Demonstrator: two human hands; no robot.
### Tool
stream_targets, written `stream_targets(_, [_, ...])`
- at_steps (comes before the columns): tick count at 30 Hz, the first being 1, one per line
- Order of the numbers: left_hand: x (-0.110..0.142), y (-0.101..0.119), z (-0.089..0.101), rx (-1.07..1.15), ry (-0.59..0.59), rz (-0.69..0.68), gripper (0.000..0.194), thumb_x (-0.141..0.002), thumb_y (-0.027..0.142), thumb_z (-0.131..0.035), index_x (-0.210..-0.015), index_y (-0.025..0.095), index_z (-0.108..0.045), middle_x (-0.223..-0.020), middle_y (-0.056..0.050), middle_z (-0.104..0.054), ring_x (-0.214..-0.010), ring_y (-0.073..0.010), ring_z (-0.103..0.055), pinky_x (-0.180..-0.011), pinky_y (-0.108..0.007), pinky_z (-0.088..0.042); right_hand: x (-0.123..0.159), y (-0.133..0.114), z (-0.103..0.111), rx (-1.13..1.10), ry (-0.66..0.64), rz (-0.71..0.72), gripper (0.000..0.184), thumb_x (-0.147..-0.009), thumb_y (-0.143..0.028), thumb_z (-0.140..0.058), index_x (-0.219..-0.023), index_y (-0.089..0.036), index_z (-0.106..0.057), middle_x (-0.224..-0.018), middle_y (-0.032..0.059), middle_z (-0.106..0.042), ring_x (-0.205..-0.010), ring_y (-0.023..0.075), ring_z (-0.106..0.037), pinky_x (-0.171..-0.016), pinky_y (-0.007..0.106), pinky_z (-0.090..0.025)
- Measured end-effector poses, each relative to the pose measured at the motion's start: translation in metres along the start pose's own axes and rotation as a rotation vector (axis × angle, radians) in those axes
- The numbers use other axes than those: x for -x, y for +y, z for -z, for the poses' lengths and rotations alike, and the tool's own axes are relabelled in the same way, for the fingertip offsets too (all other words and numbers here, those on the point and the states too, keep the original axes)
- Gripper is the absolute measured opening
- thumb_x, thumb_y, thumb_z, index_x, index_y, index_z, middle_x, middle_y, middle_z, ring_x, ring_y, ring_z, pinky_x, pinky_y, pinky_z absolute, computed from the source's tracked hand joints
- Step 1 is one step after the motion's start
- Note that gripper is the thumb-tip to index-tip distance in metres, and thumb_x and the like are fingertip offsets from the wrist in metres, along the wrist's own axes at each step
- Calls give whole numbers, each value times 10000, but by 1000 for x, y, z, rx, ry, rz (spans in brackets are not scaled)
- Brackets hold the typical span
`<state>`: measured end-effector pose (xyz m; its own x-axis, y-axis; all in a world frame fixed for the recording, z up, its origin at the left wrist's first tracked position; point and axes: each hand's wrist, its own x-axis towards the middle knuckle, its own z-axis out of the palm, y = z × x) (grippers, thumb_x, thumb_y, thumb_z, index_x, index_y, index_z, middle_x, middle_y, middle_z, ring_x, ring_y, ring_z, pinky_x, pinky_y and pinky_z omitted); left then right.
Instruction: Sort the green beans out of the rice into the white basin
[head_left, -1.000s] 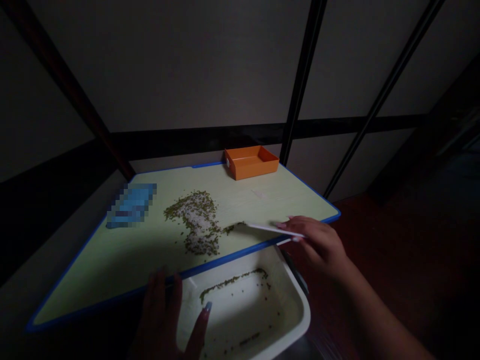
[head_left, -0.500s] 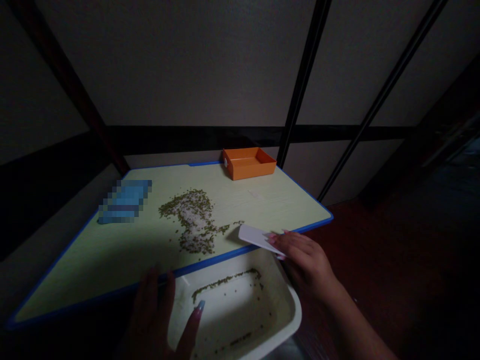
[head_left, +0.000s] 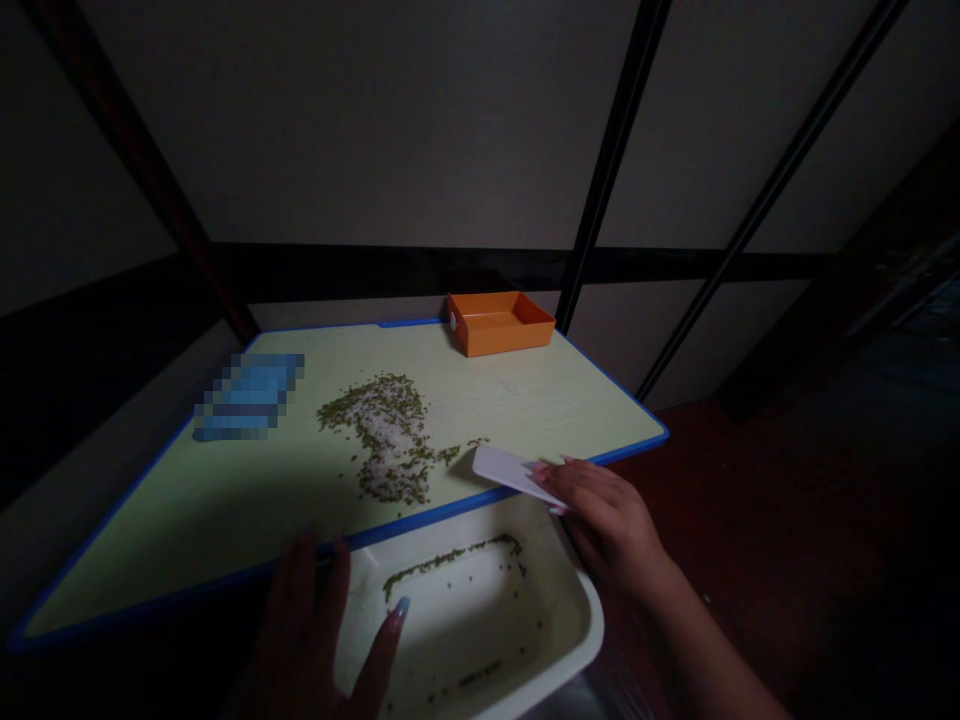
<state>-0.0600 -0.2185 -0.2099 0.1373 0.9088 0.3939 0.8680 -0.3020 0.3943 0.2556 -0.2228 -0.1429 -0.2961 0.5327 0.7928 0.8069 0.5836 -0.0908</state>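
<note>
My right hand [head_left: 611,515] pinches a flat white scraper [head_left: 506,468], its blade tilted over the near edge of the pale green tabletop [head_left: 585,410]. A thin trail of green grains [head_left: 450,455] lies just left of the blade. Further left spreads a pile of small green beans mixed with white grains [head_left: 390,435]. Below the table edge is a white plastic basin [head_left: 592,610] with some green grains along its bottom. My left hand [head_left: 322,620] holds the basin's left side, thumb over the inside and fingers apart near the table's blue edge; the palm is in shadow.
An orange open box [head_left: 510,335] stands at the back of the tabletop. A blurred blue packet [head_left: 251,400] lies at the left. Behind the table rises a panelled wall [head_left: 390,150] with dark strips. Dark red floor [head_left: 720,500] shows at the right.
My right hand has drawn the scraper left and nearer to the table's front edge, turning its flat face up. My left hand stays at the basin. The view has shifted slightly.
</note>
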Motion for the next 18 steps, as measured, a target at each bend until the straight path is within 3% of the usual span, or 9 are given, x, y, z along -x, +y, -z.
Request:
stream_targets(5, [0, 1, 1, 4, -56, 9, 593, -939, 433, -367, -1494, 227, -336, -1697, -59, -35, -1546, -262, -86, -1216, -517, -276, 1, 0, -2, 16, 8, -9, 348, -922, -152, -499, -1231, -230, -639, -1020, 102, -796, -930, 224, -766, -879, 405, -613])
stream_targets(11, [1, 1, 2, 11, -25, -4, 604, -933, 443, -374, -1504, 255, -317, -1699, -22, -37, -1544, -243, -91, -1224, -489, -263, 4, 0, 0, 37, 3, 2, 301, -933, -161, -496, -1192, -214, -641, -999, 109, -797, -918, 220, -767, -881, 409, -609])
stream_targets(18, [1, 2, 3, -10, -2, 5, 598, -925, 475, -383, -1450, 190, -403, -1692, -78, -91, -1540, -254, -103, -1219, -482, -271, 5, 1, -1, 68, 32, -55, 337, -919, -149, -491, -1202, -236, -653, -980, 95, -797, -905, 215, -766, -866, 398, -615])
